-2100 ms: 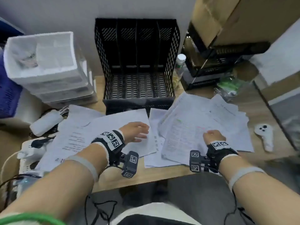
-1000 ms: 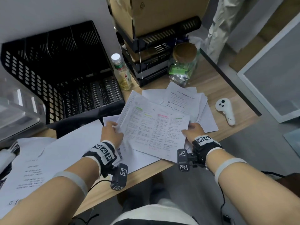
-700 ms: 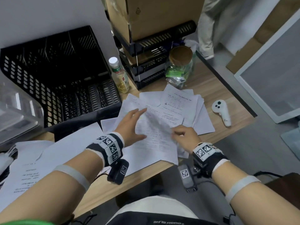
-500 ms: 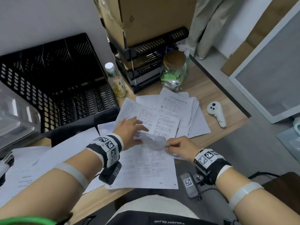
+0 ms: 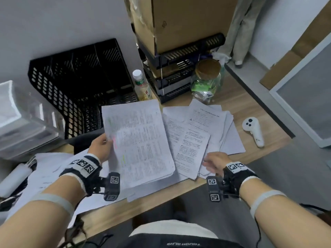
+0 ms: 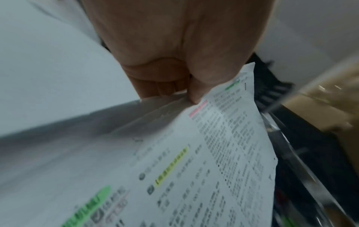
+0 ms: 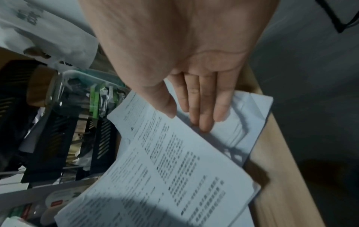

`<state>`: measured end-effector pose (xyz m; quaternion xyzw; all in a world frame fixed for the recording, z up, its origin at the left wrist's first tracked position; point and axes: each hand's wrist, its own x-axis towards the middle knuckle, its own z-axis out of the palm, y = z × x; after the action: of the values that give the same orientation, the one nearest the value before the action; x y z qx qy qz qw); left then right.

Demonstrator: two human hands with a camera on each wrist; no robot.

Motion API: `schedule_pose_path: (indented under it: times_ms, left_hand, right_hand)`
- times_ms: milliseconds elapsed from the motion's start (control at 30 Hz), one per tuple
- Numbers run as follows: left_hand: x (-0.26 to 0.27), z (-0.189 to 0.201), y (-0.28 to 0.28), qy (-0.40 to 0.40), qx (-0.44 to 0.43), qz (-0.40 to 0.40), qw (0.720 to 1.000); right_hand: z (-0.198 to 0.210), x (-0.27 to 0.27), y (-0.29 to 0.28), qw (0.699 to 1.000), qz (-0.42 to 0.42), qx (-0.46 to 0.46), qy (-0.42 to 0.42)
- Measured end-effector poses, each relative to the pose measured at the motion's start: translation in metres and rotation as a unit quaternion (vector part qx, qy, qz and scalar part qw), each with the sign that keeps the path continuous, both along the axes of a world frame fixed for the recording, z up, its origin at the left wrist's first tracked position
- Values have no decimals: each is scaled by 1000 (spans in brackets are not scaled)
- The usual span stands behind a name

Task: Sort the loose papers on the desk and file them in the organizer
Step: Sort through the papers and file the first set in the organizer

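My left hand [image 5: 102,146] pinches the left edge of a printed stack with green, pink and yellow highlights [image 5: 138,140], lifted off the desk; in the left wrist view the thumb [image 6: 196,90] presses on the highlighted stack [image 6: 204,169]. My right hand [image 5: 215,161] lies with straight fingers [image 7: 204,110] on the loose printed papers [image 5: 195,133] at the desk's front right, holding nothing; those papers [image 7: 174,161] spread under it. The black mesh organizer [image 5: 78,83] stands behind the lifted stack, its slots showing no papers.
More white sheets [image 5: 48,169] lie at the left front. Clear plastic drawers [image 5: 21,120] sit far left. A small bottle [image 5: 142,86], a black tray rack with a cardboard box [image 5: 179,56], a glass jar [image 5: 206,81] and a white controller [image 5: 253,131] stand to the right.
The left hand has taken the highlighted stack by its left edge and lifted it toward the organizer. The right hand let go of it and dropped onto the papers at the right.
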<state>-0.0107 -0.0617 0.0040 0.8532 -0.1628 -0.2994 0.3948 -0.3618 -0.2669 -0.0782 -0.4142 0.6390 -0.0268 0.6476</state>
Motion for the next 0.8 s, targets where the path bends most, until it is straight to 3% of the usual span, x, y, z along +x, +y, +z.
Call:
schedule_pose_path:
  times_ms: [67, 133, 267, 400, 533, 800]
  left_hand:
    - [-4, 0, 10, 87, -24, 85, 992]
    - [-8, 1, 20, 119, -36, 113, 986]
    - [-11, 8, 35, 134, -62, 107, 983]
    - [-9, 15, 42, 132, -78, 94, 984]
    - [0, 22, 47, 98, -78, 72, 990]
    - [20, 61, 20, -128, -48, -43, 990]
  right_hand:
    - [-1, 12, 4, 1000, 10, 2, 7]
    - [-6, 22, 6, 1000, 27, 11, 6]
    - [5, 37, 10, 996, 81, -25, 38]
    - [22, 35, 1, 974, 149, -141, 95]
    - [47, 25, -20, 958, 138, -233, 93]
    - [118, 9, -77, 920, 125, -357, 100]
